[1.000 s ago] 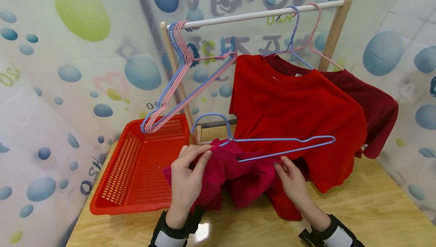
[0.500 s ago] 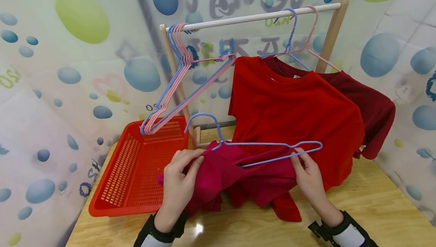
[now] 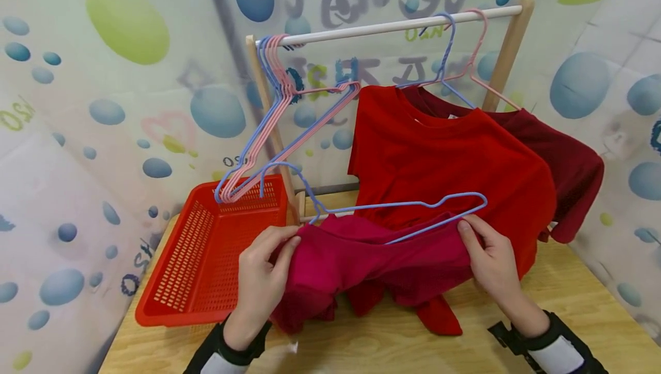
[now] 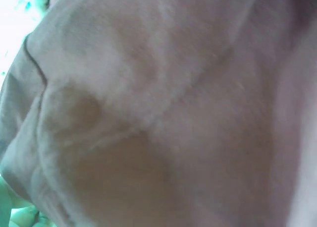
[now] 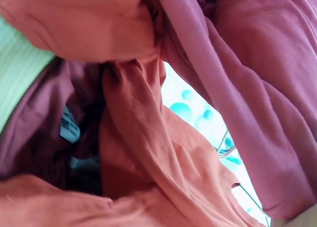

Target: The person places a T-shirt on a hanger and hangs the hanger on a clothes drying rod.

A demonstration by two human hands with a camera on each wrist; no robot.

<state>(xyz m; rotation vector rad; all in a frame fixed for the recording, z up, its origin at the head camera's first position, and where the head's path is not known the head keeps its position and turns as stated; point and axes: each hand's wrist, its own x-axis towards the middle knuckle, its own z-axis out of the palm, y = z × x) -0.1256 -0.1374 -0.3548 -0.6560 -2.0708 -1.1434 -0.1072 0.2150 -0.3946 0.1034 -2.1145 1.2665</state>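
A magenta shirt (image 3: 356, 256) is stretched between both hands above the table, with a blue hanger (image 3: 392, 206) partly inside its neckline. My left hand (image 3: 263, 273) pinches the shirt's left part, just below the hanger's hook. At the other side my right hand (image 3: 490, 256) pinches the neckline edge near the hanger's right end, which sticks out above the cloth. Greyish-looking cloth (image 4: 148, 113) fills the left wrist view and hides the fingers. In the right wrist view, folds of the magenta shirt (image 5: 267, 88) hang beside the red shirt (image 5: 138, 118).
A red shirt (image 3: 444, 156) and a dark red shirt (image 3: 573, 162) hang from the rack's white rod (image 3: 361, 31). Several blue and pink hangers (image 3: 281, 104) bunch at its left end. Below them a red basket (image 3: 227, 253) stands on the wooden table (image 3: 392, 345).
My right hand has moved right, pulling the neckline wider along the hanger's right arm. My left hand has shifted slightly left. The hanger's hook has swung left, and the shirt is stretched flatter.
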